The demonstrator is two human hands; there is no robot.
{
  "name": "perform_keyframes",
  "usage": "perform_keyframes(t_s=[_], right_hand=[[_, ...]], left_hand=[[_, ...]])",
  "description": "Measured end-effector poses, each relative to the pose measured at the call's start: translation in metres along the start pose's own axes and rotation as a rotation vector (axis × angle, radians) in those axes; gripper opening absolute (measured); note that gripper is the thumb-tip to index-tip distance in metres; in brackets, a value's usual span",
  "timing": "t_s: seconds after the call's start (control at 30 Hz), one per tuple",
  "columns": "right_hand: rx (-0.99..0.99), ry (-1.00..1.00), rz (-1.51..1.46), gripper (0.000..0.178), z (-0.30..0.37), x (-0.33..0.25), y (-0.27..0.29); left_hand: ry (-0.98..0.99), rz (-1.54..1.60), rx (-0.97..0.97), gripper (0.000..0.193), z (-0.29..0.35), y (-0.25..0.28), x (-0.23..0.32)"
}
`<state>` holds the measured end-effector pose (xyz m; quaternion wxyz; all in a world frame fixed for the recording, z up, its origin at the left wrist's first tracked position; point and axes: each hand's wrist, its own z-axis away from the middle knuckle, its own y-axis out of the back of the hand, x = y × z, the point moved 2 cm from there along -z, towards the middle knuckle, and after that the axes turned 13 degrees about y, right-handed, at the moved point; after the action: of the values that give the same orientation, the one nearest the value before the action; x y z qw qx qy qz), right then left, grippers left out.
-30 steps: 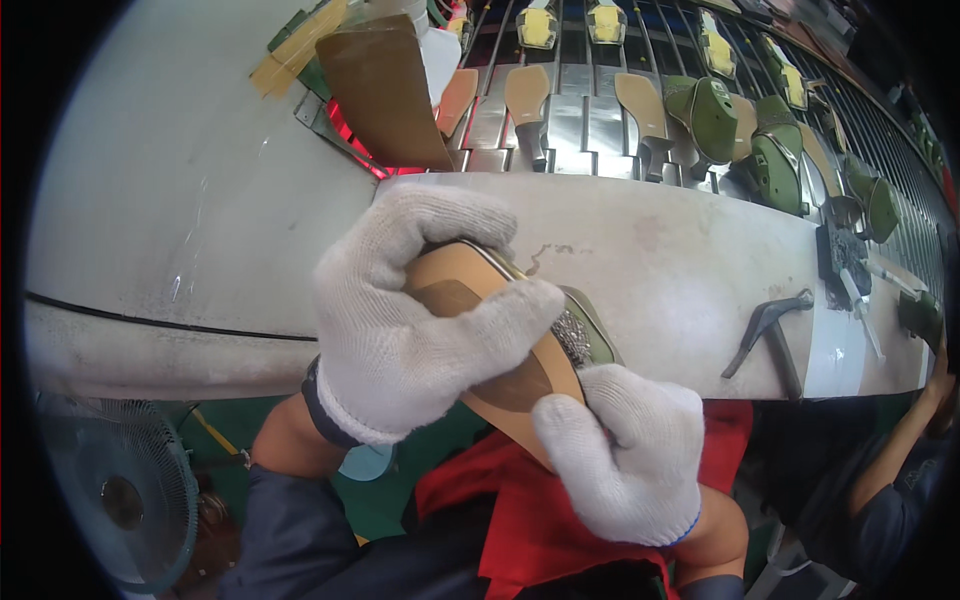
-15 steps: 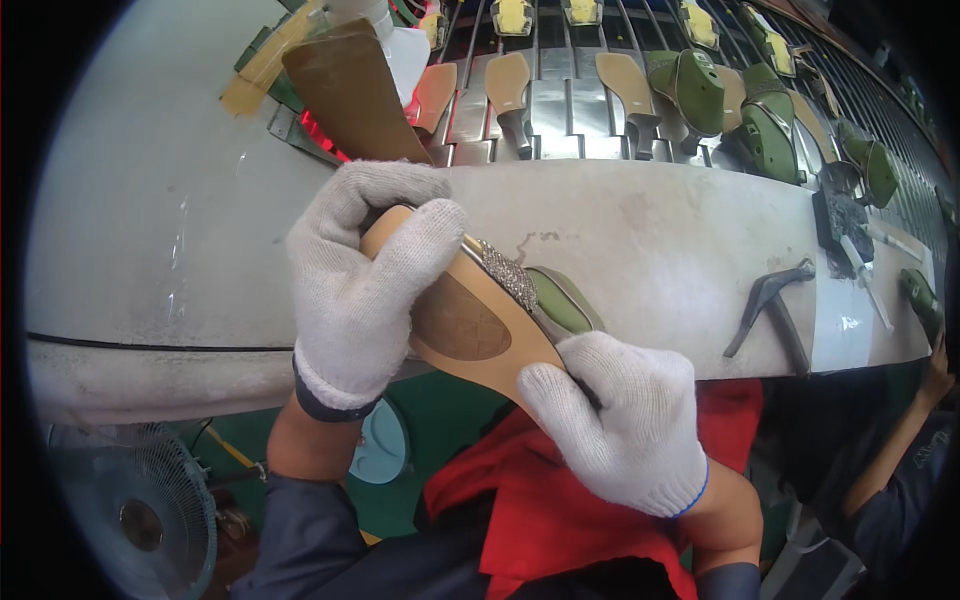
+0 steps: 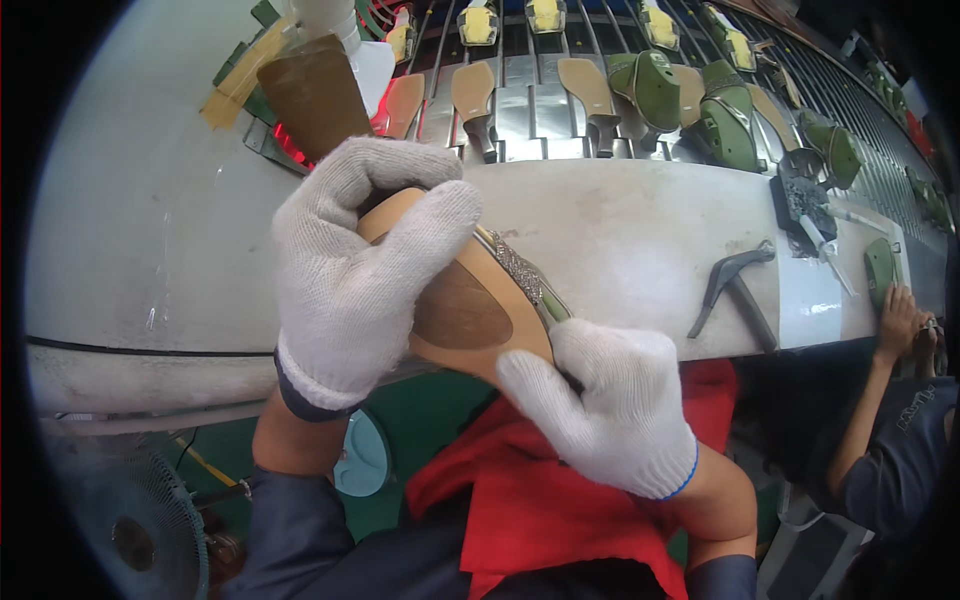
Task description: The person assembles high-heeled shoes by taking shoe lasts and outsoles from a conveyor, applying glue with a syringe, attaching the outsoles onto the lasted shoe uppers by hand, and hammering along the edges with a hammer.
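Note:
Both my hands wear white knitted gloves and grip one shoe (image 3: 468,308), held tilted over the bench's front edge with its tan sole turned up toward me. A darker brown oval marks the forefoot of the sole. My left hand (image 3: 350,265) wraps the toe end, thumb laid across the sole. My right hand (image 3: 622,412) closes round the narrower part, thumb on the sole and fingers underneath. Along the far side shows a glittery strap (image 3: 518,266), with a bit of the green shoe last (image 3: 556,306) beside it. The heel end is hidden by my right hand.
On the pale bench (image 3: 600,230) lie a hammer (image 3: 745,285) and a black tray (image 3: 800,205) with a brush. Behind runs a slatted conveyor (image 3: 530,120) carrying soles and green lasts. A brown panel (image 3: 315,95) stands back left. At right, a co-worker's hand (image 3: 898,322) touches a green last.
The whole view has shifted slightly, so the bench things appear farther left. The shoe is tilted a little more, showing less of the green last. My grip stays the same.

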<state>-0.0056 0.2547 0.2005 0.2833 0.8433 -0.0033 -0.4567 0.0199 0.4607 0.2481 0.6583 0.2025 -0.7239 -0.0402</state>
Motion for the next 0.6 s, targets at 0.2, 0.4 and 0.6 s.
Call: perform_keyframes(t_s=[0.2,0.4,0.6], right_hand=[[-0.015,-0.211,-0.150,0.044,0.001,-0.004,0.003],[-0.017,-0.113,0.030,0.045,0.003,0.001,0.006],[0.199,0.142,0.220,0.067,-0.018,-0.002,0.051]], left_hand=[[-0.043,-0.060,-0.027,0.019,-0.002,-0.006,0.007],[-0.113,-0.085,-0.048,0.019,-0.003,-0.010,0.014],[-0.162,-0.012,-0.257,0.017,-0.008,-0.037,0.032]])
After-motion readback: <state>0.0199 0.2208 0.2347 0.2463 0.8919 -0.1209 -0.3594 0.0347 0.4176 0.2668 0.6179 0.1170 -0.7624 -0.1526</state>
